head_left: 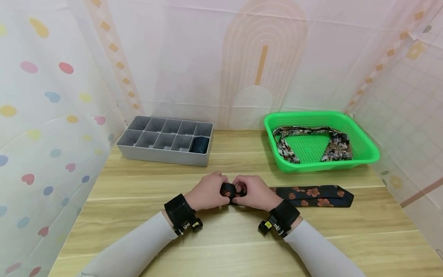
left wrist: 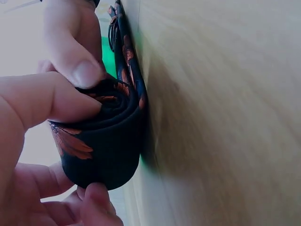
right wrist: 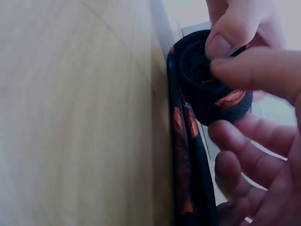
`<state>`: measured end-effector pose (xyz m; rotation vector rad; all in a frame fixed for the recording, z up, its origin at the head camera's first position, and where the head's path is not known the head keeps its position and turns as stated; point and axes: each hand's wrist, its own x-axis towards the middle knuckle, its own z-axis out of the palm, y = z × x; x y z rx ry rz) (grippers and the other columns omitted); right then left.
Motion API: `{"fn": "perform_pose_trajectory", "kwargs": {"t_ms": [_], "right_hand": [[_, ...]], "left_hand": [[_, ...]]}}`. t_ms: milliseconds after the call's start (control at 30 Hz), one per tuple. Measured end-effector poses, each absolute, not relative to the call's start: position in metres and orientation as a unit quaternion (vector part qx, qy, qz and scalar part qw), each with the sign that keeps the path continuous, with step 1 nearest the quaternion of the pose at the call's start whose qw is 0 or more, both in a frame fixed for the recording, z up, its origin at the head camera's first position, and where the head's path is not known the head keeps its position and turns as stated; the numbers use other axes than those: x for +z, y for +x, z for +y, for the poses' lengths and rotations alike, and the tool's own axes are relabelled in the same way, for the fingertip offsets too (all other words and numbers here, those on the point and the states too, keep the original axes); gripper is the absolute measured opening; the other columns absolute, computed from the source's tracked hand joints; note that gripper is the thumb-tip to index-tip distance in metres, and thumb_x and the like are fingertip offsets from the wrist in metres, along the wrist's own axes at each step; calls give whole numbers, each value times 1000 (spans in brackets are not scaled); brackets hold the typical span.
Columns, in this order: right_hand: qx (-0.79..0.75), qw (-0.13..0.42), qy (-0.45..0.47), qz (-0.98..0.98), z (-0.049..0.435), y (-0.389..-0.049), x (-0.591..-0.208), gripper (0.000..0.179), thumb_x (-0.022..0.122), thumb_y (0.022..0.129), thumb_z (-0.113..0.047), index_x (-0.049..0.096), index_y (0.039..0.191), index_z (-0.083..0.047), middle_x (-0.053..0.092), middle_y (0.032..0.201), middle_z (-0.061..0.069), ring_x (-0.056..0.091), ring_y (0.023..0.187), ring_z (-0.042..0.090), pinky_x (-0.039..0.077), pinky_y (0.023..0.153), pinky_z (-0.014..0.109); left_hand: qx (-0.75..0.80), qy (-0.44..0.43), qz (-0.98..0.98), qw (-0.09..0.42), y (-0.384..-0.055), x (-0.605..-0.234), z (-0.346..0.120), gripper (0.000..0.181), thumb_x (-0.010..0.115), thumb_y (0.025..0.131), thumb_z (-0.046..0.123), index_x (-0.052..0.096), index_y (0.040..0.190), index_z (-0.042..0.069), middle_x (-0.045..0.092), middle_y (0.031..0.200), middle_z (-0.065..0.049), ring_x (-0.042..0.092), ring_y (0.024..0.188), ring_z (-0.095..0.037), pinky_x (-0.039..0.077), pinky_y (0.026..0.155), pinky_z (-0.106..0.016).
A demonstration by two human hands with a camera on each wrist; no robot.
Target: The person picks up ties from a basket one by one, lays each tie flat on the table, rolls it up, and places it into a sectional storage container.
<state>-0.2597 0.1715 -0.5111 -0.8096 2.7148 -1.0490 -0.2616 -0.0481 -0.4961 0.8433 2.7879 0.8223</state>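
Note:
A dark necktie (head_left: 313,196) with orange-brown flowers lies flat to the right, its pointed wide end farthest out. Its other end is wound into a roll (left wrist: 106,146) standing on edge at the table's middle. My left hand (head_left: 209,191) grips the roll from the left, thumb at the near edge and fingers around the side. From the right, my right hand (head_left: 257,192) pinches the same roll, its thumb (right wrist: 256,70) at the coiled centre. In the right wrist view the unrolled strip runs from the coil toward the camera in two layers.
At the back left stands a grey divided box (head_left: 166,155), with a dark blue rolled item (head_left: 199,145) in its front right compartment. A green basket (head_left: 328,166) at the back right holds a patterned fabric strip (head_left: 337,144). Patterned curtains (head_left: 194,61) enclose the wooden table (head_left: 221,238).

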Motion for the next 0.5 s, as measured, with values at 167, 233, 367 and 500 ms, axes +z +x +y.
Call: {"fn": "perform_pose_trajectory", "kwargs": {"t_ms": [167,233,367,500], "right_hand": [[-357,54,-272,892,172,-259,-511,23,87,85,-21,71,101,-22,69,82,-11,60,67,4,51,67,24],[-353,48,-267,896,173,-259,-511,22,87,84,-20,71,99,-23,68,81,-12,59,67,4,51,67,24],[-332,45,-255,907,175,-261,-512,21,89,82,-22,72,93,-24,65,79,-12,57,69,4,49,68,24],[-313,50,-250,915,177,-264,-512,24,93,79,-25,71,89,-23,64,75,-11,57,69,6,49,70,25]], "left_hand": [[272,292,915,57,-263,-495,-48,26,86,76,20,73,96,12,58,90,-2,55,76,-17,49,68,-30],[265,294,916,65,-263,-496,-48,30,87,74,20,72,98,13,58,91,-3,56,77,-17,50,69,-31],[248,293,920,85,-264,-499,-50,38,91,72,23,68,101,13,58,93,-3,56,77,-18,51,71,-32],[263,292,915,92,-264,-502,-51,39,91,75,29,70,103,13,60,92,-2,56,78,-17,50,73,-33]]}}
